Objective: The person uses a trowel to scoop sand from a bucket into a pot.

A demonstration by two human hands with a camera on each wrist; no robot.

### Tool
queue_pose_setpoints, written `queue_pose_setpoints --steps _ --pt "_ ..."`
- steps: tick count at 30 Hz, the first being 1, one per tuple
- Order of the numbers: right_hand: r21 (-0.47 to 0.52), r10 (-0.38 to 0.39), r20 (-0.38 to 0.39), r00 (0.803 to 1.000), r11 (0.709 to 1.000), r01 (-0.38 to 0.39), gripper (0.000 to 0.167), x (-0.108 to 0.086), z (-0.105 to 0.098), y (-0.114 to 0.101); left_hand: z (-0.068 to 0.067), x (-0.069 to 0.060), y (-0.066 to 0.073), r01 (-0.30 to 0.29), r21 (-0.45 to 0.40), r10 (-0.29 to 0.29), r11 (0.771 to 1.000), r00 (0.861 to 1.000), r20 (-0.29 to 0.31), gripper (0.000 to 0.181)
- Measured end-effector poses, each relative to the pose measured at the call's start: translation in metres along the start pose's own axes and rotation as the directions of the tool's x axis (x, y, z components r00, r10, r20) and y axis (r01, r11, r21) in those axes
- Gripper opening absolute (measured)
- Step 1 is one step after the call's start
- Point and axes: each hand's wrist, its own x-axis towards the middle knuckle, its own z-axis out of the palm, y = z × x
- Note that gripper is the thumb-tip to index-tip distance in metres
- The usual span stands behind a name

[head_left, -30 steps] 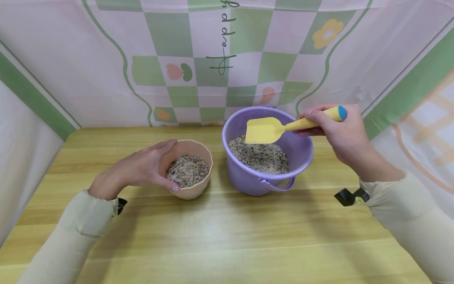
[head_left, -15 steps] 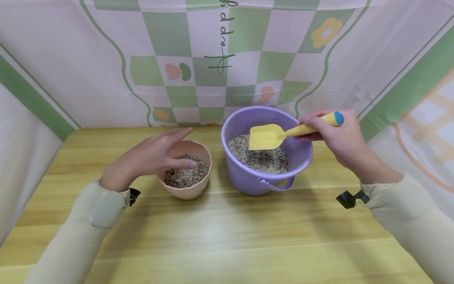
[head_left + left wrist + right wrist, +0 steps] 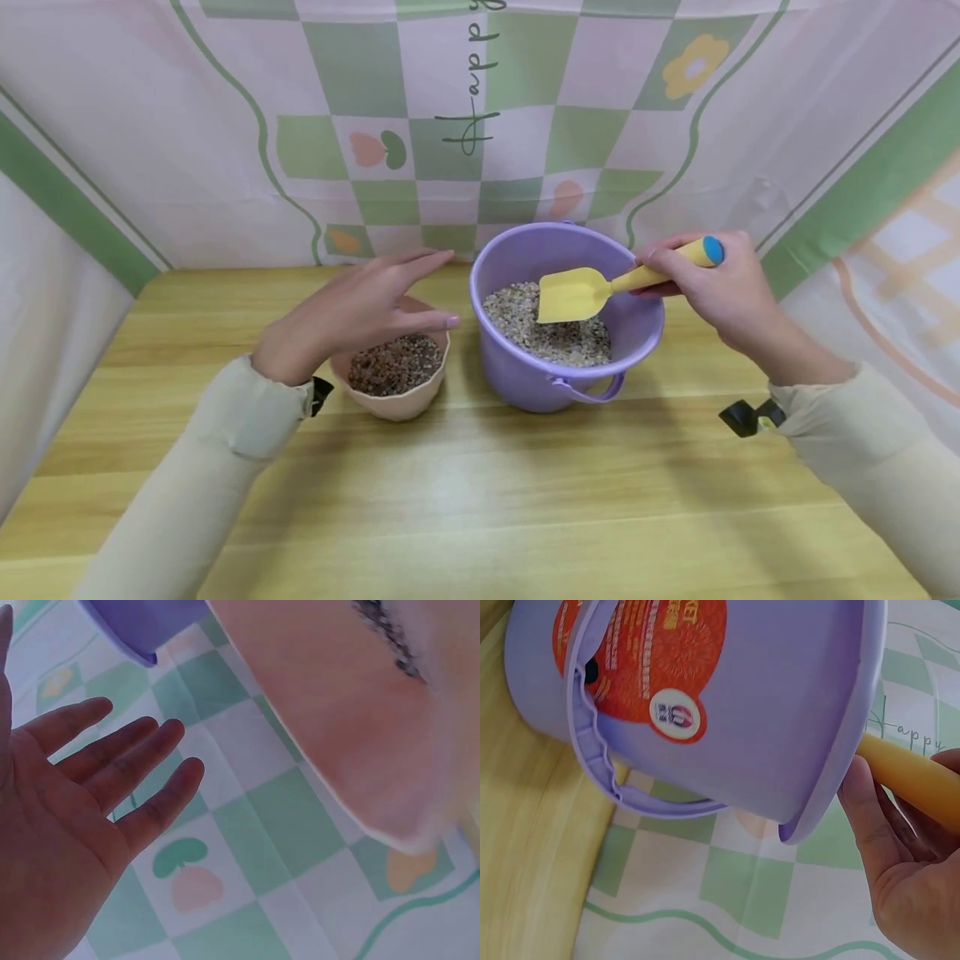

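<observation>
My right hand point(image 3: 726, 292) grips the yellow handle of a toy shovel point(image 3: 574, 296), whose blade hovers over the gravel point(image 3: 513, 315) inside a purple bucket point(image 3: 525, 385). In the right wrist view the thumb lies along that handle point(image 3: 911, 776), close to the bucket's rim. Left of the bucket stands a peach-coloured pot point(image 3: 397, 407) with gravel point(image 3: 392, 368) in it. Over the pot's far side hangs my left hand point(image 3: 360, 304), its fingers spread and pointing toward the bucket. The left wrist view shows its palm point(image 3: 67, 847) holding nothing, apart from the pot's rim.
Both containers stand near the back of a wooden table point(image 3: 465, 508). A checked green-and-white cloth point(image 3: 442, 150) rises right behind it. The bucket's carrying handle point(image 3: 600, 396) hangs down at its front.
My left hand has let go of the pot's side and moved right and up across it, toward the bucket. The shovel has dropped slightly and shifted a little right over the bucket.
</observation>
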Motion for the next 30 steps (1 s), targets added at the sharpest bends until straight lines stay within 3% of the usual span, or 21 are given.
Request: queue_pose_setpoints --steps 6,9,20,24,30 --pt "-0.278 -0.014 -0.012 1.000 0.960 0.010 0.026 0.000 -0.001 -0.001 0.002 0.013 0.013 -0.031 0.039 0.031 0.999 0.999 0.013 0.089" --pt "-0.355 -0.007 -0.026 1.000 0.935 -0.003 0.031 0.001 -0.001 -0.001 0.004 0.019 0.019 -0.030 0.034 0.029 0.999 0.999 0.031 0.092" --pt "-0.446 -0.034 -0.040 0.999 0.895 0.012 0.028 0.001 -0.003 0.003 0.012 0.033 0.030 -0.046 0.079 0.037 0.996 0.993 0.111 0.108" --pt "-0.466 -0.054 -0.031 0.998 0.884 0.034 0.026 0.001 -0.003 0.003 0.014 0.035 0.033 -0.070 0.096 0.058 0.993 0.991 0.119 0.110" --pt "-0.534 -0.079 -0.014 0.997 0.844 0.060 0.023 0.003 -0.004 0.000 0.016 0.039 0.034 -0.072 0.093 0.061 0.993 0.991 0.118 0.117"
